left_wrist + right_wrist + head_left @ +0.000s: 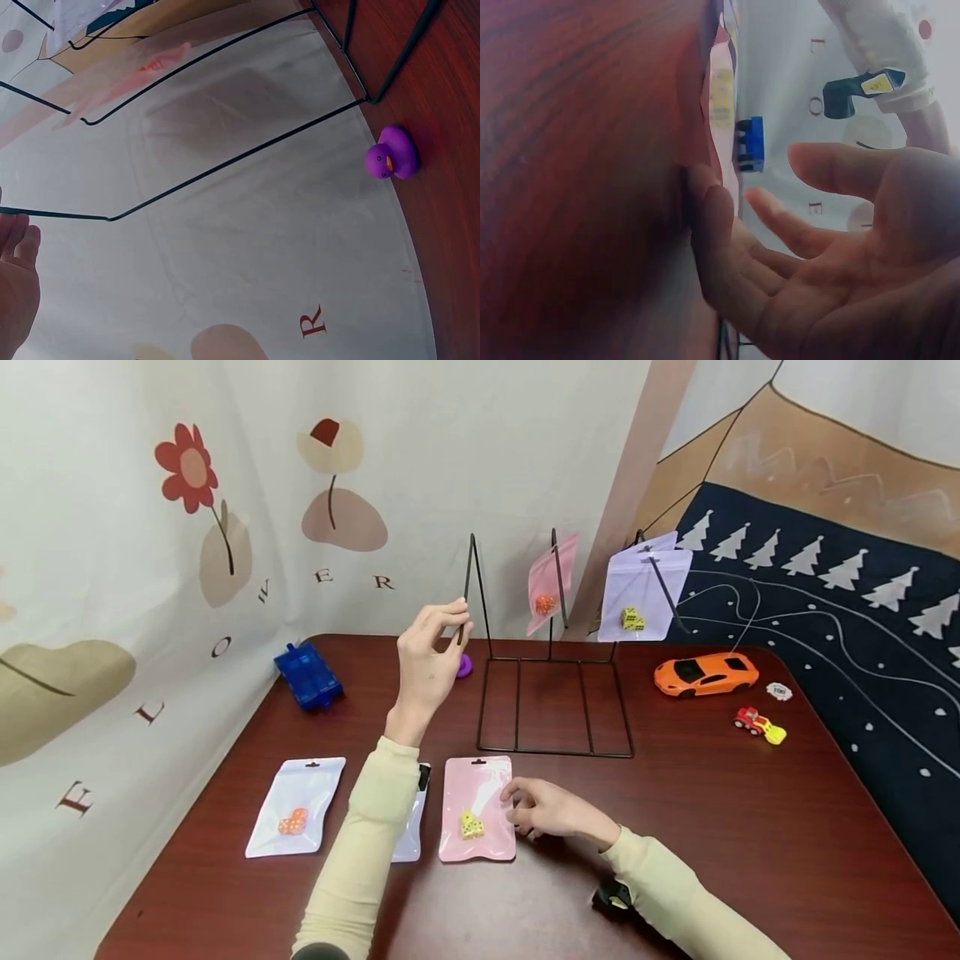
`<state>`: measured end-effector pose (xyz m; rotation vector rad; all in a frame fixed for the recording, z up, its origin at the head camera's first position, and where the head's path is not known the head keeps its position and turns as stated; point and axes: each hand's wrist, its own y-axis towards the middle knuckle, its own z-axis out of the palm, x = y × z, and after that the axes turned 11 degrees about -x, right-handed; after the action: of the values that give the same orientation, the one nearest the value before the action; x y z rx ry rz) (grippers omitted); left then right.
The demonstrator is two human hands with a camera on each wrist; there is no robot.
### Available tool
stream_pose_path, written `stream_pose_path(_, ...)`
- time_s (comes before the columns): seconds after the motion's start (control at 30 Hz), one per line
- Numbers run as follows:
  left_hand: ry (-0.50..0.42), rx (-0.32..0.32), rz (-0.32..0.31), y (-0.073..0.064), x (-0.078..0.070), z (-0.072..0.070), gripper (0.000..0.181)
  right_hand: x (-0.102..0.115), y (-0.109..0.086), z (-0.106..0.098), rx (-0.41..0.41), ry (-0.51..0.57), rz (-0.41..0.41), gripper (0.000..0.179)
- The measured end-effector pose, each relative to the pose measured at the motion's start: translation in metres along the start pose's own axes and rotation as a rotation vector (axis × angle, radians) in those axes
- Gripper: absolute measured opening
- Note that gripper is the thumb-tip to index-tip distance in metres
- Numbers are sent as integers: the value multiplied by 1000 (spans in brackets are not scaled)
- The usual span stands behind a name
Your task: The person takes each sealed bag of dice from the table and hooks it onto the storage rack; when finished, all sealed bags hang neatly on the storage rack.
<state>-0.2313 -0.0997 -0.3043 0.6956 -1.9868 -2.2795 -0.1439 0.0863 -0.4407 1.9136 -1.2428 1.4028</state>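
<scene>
My left hand (429, 664) is raised at the left prong of a black wire display rack (557, 752), and its fingers and thumb pinch the prong's front end. In the left wrist view, the fingertips lie along that bare prong (56, 214). My right hand (558, 810) is low on the table, fingertips at the right edge of a pink pouch (491, 777) with yellow dice in it. The right wrist view shows its thumb (840, 169) well apart from the fingers. A pink pouch (553, 578) with orange dice and lilac pouches (648, 581) hang on the other prongs.
A white pouch (296, 793) with orange dice lies left, and another pouch (408, 831) is partly hidden under my left sleeve. Around the rack are a blue plastic toy (308, 675), a purple duck (397, 154), an orange car (707, 675), a toy loader (757, 724) and a chip (779, 692).
</scene>
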Motion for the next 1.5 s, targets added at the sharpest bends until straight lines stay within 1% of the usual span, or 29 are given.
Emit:
stream_pose_path(0.13, -4, 0, -7, 0, 0, 0, 13, -2, 0, 4, 0, 8, -13, 20)
stream_pose_path(0.27, -4, 3, -7, 1, -1, 0, 13, -5, 2, 6, -8, -8, -34, 17)
stream_pose_path(0.33, -10, 6, -12, 0, 1, 0, 12, -5, 3, 6, -17, -13, -31, 17)
stream_pose_path(0.47, -24, 3, -22, -4, 14, 2, 11, -4, 4, 4, -44, -19, -15, 15)
stream_pose_path(0.57, -18, 2, -26, -8, 24, 2, 12, -1, 4, 0, -66, -14, -9, 13)
stream_pose_path(0.67, -2, 6, -37, -9, 29, 2, 13, 0, 3, -3, -79, -12, -6, 12)
stream_pose_path(0.87, 10, 15, -49, -10, 29, 1, 11, 3, 2, -10, -109, -64, -51, 14)
stream_pose_path(1.07, 24, 20, -52, -11, 29, 0, 8, 8, -2, -24, -116, -9, -90, 19)
stream_pose_path(1.2, 26, 23, -49, -13, 29, 0, 7, 11, -3, -33, -161, 2, -119, 21)
stream_pose_path(1.3, 23, 22, -45, -13, 30, 0, 9, 15, -4, -42, -212, -15, -149, 20)
stream_pose_path(1.43, 20, 14, -34, -11, 29, 1, 10, 27, -12, -56, -290, -10, -179, 19)
stream_pose_path(1.5, 16, 6, -26, -10, 25, 1, 11, 35, -19, -62, -326, 0, -194, 19)
